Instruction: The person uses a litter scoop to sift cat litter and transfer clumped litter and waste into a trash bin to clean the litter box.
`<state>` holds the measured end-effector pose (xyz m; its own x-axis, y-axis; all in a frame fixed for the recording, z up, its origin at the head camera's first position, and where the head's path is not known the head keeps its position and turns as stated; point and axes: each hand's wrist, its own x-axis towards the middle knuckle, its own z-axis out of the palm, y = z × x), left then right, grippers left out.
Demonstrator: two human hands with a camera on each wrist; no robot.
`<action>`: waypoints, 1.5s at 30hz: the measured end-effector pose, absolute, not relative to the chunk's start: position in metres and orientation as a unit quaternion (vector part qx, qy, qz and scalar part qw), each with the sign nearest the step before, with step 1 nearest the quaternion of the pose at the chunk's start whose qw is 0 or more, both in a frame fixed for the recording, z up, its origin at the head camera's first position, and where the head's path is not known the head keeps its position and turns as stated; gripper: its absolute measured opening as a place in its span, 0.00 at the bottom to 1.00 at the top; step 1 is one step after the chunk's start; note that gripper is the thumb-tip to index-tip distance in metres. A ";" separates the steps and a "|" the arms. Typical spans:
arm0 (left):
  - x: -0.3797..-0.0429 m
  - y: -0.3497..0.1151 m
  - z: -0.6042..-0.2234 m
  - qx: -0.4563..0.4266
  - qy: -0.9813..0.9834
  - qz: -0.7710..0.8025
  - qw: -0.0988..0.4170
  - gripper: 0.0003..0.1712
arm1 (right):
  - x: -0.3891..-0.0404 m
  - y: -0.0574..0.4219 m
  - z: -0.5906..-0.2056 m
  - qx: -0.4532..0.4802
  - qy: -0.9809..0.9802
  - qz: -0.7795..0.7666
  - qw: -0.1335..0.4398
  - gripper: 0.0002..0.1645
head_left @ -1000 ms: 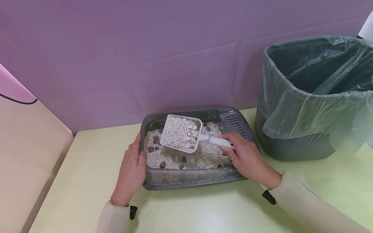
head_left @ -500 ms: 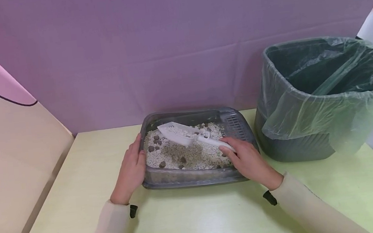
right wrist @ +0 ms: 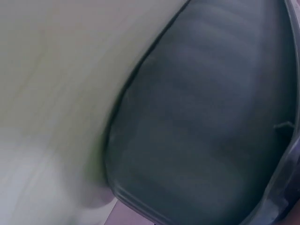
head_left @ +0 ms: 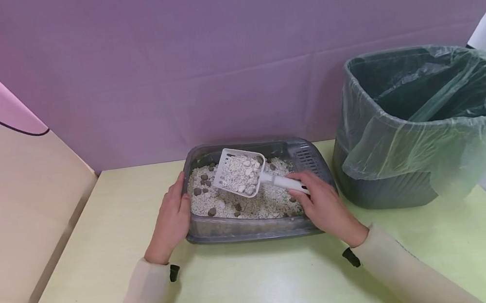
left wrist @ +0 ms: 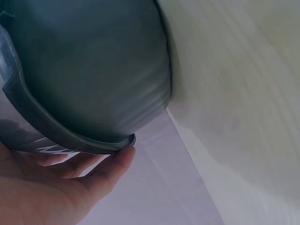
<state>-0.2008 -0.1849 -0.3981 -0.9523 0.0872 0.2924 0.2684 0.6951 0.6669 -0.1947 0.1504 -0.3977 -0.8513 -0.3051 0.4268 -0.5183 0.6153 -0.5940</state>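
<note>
In the head view a grey litter box [head_left: 255, 231] holds pale granular litter [head_left: 204, 204] dotted with dark brown lumps [head_left: 212, 212]. My right hand [head_left: 325, 207] grips the handle of a white litter scoop [head_left: 284, 182], whose head is raised over the litter. Granules and whitish clumps [head_left: 247, 173] lie in the scoop, and slots show at its far left edge. My left hand [head_left: 170, 219] rests against the box's left side; the left wrist view shows its extended fingers [left wrist: 112, 166] touching the rim. The right wrist view shows mainly the box's outer wall [right wrist: 201, 117].
To the right of the box stands a tall grey bin [head_left: 387, 191], lined with a translucent green bag [head_left: 462, 150] folded over its rim. A purple backdrop [head_left: 234, 64] rises behind the pale table [head_left: 255, 282]. The box has a slotted ledge [head_left: 307, 157] at its right end.
The scoop tilted, then came back nearly level. It holds less fine litter than a second ago, and more of its slots show. The left hand stays at the box.
</note>
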 end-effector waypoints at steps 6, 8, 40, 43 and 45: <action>-0.201 -0.185 -0.398 -0.095 -0.912 -0.380 0.120 0.31 | -0.196 0.150 -0.400 0.230 -0.880 0.379 0.171 0.21; -0.201 -0.185 -0.398 -0.093 -0.912 -0.380 0.119 0.31 | -0.196 0.150 -0.400 0.231 -0.879 0.378 0.177 0.21; -0.201 -0.183 -0.397 -0.092 -0.912 -0.382 0.121 0.31 | -0.197 0.154 -0.403 0.234 -0.875 0.386 0.176 0.20; -0.201 -0.183 -0.398 -0.092 -0.912 -0.382 0.121 0.31 | -0.196 0.154 -0.402 0.226 -0.877 0.388 0.170 0.20; -0.201 -0.183 -0.397 -0.092 -0.912 -0.382 0.121 0.31 | -0.196 0.154 -0.401 0.223 -0.879 0.390 0.162 0.20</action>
<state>-0.2009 -0.1833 -0.3974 -0.9541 0.0748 0.2899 0.2591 0.6915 0.6743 -0.1959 0.1539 -0.4006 -0.8483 -0.2652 0.4584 -0.5179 0.5963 -0.6134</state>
